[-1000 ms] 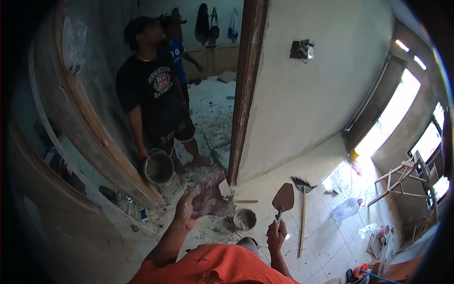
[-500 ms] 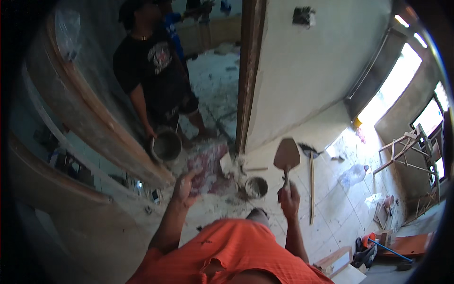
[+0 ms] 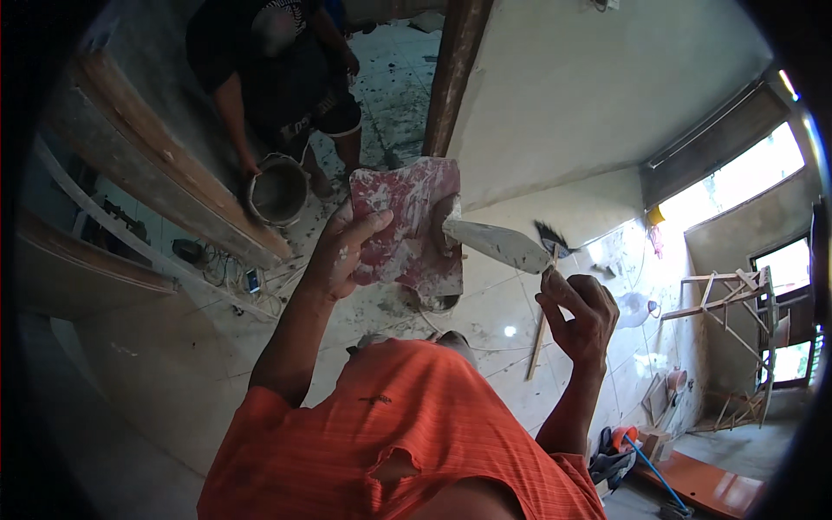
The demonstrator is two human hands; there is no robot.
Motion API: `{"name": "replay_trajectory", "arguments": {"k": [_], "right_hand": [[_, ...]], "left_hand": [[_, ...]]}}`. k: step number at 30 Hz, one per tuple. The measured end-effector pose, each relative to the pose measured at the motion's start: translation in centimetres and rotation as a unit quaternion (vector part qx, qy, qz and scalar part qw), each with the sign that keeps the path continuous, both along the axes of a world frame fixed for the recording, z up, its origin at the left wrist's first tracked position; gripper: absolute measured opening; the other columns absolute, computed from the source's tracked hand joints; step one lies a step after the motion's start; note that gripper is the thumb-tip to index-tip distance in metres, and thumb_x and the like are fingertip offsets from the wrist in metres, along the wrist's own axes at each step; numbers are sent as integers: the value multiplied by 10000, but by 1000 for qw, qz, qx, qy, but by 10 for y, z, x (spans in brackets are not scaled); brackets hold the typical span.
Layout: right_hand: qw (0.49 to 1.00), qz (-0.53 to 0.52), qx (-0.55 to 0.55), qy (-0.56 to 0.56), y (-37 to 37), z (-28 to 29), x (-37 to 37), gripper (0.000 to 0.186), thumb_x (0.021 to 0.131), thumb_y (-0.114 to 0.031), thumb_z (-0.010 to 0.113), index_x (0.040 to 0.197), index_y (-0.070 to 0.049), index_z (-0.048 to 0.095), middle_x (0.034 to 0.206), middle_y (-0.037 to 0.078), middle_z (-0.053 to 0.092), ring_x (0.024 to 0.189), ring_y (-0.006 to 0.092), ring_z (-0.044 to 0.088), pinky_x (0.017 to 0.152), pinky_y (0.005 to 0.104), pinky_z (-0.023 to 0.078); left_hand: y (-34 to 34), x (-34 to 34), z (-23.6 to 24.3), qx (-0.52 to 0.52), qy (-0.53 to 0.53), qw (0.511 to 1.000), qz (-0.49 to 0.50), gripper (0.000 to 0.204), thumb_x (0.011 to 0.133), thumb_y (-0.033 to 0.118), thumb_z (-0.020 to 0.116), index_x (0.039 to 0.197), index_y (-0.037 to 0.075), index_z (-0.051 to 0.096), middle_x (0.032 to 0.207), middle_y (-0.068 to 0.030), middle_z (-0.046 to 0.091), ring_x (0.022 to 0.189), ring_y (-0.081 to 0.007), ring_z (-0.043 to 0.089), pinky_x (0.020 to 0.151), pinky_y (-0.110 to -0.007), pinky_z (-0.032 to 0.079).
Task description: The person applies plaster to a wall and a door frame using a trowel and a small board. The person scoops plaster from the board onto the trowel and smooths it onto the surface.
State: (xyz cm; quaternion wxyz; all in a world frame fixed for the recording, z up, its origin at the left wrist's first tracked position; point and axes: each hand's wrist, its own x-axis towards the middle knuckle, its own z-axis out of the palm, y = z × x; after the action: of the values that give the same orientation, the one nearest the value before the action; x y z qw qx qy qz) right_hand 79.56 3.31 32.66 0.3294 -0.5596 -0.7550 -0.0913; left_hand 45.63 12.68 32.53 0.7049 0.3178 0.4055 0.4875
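Red board (image 3: 390, 247), smeared pale, was gripped at its left edge by the left hand (image 3: 336, 253); at its right edge lay the trowel's (image 3: 501, 245) tip, blade slanting down rightward to the right hand's (image 3: 585, 316) closed fingers.

Pale tiles are making up the floor (image 3: 485, 316) here, with grey smears spreading across it! A long-handled broom (image 3: 536, 347) is lying over the tiles, and a clear plastic bottle (image 3: 635, 309) is resting on its side nearby. Farther right, a wooden trestle (image 3: 737, 299) is standing by the windows. Over on the left, loose cables (image 3: 230, 276) are tangling beside a phone (image 3: 253, 280) that is showing a lit screen!
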Motion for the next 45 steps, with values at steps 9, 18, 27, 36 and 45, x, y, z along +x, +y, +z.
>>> {"name": "replay_trajectory", "arguments": {"k": [9,18,27,36,45], "right_hand": [[996,7,85,-19,65,2,80,332,677,-76,883,988,-135,783,848,70,666,773,259,636,691,393,498],[950,69,98,288,174,-59,76,194,778,-63,796,934,16,712,994,152,695,949,328,667,865,428,538],[827,144,-24,543,270,-93,32,414,986,-340,649,1022,73,643,854,56,570,801,146,542,1046,402,459],[922,54,-40,382,336,-135,53,255,848,-113,793,996,58,675,983,137,656,926,256,648,831,353,498],[973,141,-48,174,428,-137,123,271,789,-81,857,1030,-22,748,998,109,680,874,215,696,728,351,564]], "left_hand": [[24,79,14,137,-51,989,-37,388,996,95,634,1372,36,558,1275,-50,656,1174,-143,623,1032,-355,502],[51,118,26,64,-146,986,-41,496,929,54,629,1414,22,525,1288,-81,654,1156,-183,650,986,-361,537],[132,95,-6,20,-101,994,22,507,921,68,622,1419,51,530,1306,-80,646,1157,-198,655,999,-365,538],[198,68,-14,11,-115,993,39,533,939,151,640,1434,11,501,1323,-88,626,1213,-198,609,1064,-393,483],[214,92,-49,-14,-125,973,194,506,917,157,665,1387,21,537,1247,-55,642,1165,-168,620,1044,-377,485]]}}
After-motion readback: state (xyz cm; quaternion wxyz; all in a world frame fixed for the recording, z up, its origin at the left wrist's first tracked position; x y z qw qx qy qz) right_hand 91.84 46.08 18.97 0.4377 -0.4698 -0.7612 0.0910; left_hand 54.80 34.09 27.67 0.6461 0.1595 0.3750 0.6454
